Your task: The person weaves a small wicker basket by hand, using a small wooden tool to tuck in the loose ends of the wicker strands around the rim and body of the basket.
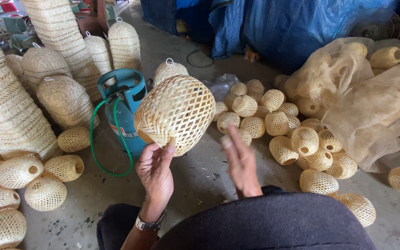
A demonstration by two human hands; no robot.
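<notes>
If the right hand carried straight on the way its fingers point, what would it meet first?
Probably the pile of small baskets on the floor: the right hand points up and slightly left, just right of the held basket. Depth is unclear.

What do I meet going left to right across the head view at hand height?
Small woven baskets on the floor → green hose → left hand holding the woven bamboo shade → right hand, blurred, holding nothing → pile of small woven balls → mesh sack.

Grey concrete floor point(200, 185), blue tarpaulin point(292, 28) behind
</notes>
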